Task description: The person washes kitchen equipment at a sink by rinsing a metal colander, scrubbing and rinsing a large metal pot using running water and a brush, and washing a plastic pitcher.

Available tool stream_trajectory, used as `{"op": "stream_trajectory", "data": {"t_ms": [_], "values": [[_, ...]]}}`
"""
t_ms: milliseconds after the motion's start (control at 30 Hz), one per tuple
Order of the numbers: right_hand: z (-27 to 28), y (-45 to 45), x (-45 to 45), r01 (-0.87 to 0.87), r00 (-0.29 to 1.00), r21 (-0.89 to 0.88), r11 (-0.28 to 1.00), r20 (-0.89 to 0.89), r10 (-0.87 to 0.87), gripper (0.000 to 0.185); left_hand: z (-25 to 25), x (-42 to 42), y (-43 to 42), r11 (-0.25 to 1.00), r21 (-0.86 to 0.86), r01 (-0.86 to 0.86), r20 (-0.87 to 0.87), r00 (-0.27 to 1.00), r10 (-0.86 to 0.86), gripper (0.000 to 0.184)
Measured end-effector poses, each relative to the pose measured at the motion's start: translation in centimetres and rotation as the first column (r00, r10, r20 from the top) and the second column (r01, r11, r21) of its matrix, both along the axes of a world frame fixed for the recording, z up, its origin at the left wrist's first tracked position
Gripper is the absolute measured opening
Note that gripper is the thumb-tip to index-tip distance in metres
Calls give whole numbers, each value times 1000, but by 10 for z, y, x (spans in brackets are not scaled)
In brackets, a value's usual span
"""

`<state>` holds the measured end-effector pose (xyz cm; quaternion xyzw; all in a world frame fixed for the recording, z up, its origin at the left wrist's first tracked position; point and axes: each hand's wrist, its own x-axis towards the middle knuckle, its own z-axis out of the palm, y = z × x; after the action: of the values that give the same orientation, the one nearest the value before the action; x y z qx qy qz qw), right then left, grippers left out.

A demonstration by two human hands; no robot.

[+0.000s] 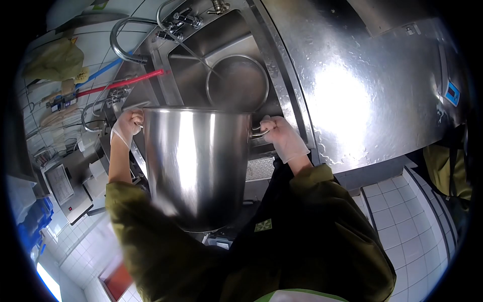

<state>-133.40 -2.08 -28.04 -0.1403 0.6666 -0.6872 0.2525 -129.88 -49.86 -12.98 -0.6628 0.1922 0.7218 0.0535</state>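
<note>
Between my hands is a tall steel stockpot (196, 161), tilted so that its side faces me and its mouth points toward the sink (196, 45). My left hand (128, 125), in a clear glove, is closed round the handle on the left of the rim. On the other side, my gloved right hand (283, 136) grips the right loop handle. A round metal pot (237, 83) sits in the sink just beyond the rim, its contents blurred by what looks like steam. The inside of the stockpot is hidden from me.
Curved faucets (123, 40) and a red hose (121, 83) are at the left of the sink. A wet steel counter (347, 90) extends right, with a small blue display (453, 94) at its far end. White floor tiles (397, 221) show below. Another person's olive clothing (445, 171) is at right.
</note>
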Motion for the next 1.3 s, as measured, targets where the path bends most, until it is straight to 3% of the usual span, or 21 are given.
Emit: {"op": "stream_trajectory", "data": {"t_ms": [67,100,133,267,300,367,400,433,500,567,633,667,700,767,833,933,1033,1133,1200,1233,1300], "values": [[-9,0,2,22,969,82,996,-247,-1,20,-3,-3,-3,999,38,-11,-34,999,12,21],[-57,-5,10,-15,946,58,998,-322,33,19,-6,-5,-4,1000,18,5,-33,999,-5,20],[-64,-5,11,-7,915,50,999,-403,27,18,-6,-8,-2,1000,-15,26,-25,999,-27,20],[-48,-7,5,161,779,65,985,-621,-86,14,-4,-23,7,965,-203,165,13,986,-166,19],[-45,-9,4,201,790,93,975,-603,-106,11,-4,-26,11,943,-260,209,22,977,-211,19],[-38,-7,4,137,948,237,962,-314,-58,9,-4,-26,22,853,-414,318,33,942,-335,19],[-1,-3,-9,4,1000,317,948,-10,-1,12,-6,-27,26,755,-512,409,53,893,-447,19],[24,0,-18,-145,954,352,925,297,36,16,-10,-26,29,615,-599,512,94,808,-581,19],[37,2,-21,-131,955,404,905,296,6,24,-30,-13,2,179,-704,687,241,469,-850,15],[38,2,-23,-137,944,403,905,329,-4,28,-36,-7,-23,203,-682,702,164,418,-894,4],[28,0,-22,-166,916,346,923,400,14,28,-35,-7,-41,674,-455,582,-125,707,-696,22],[9,-4,-17,-148,910,289,946,414,16,28,-37,-7,-46,751,-388,534,-155,765,-625,22],[-19,-9,-9,-130,904,230,964,428,19,28,-41,-3,-50,725,-388,569,-125,747,-653,21],[-24,-13,-8,-92,901,234,968,433,-19,20,-48,2,-62,537,-429,726,4,596,-803,21],[24,-9,-25,-66,907,366,928,410,-97,4,-60,7,-86,263,-443,857,151,360,-921,21],[48,-6,-32,-104,950,461,881,309,-49,25,-78,9,-122,-99,-406,909,297,29,-954,21],[76,-5,-42,-154,903,514,844,419,-90,24,-71,6,-97,131,-492,861,222,270,-937,20],[65,-7,-38,-122,930,533,837,355,-90,27,-64,-2,-68,347,-559,753,124,489,-863,18],[13,-9,-20,-96,991,578,811,130,25,28,-100,8,-94,-86,-641,763,337,179,-925,17],[10,-10,-19,-87,994,583,808,110,27,27,-121,14,-108,-300,-643,704,458,40,-888,18],[23,-10,-24,-77,986,580,811,167,-26,26,-105,1,-92,-72,-554,829,387,179,-905,17]]}}
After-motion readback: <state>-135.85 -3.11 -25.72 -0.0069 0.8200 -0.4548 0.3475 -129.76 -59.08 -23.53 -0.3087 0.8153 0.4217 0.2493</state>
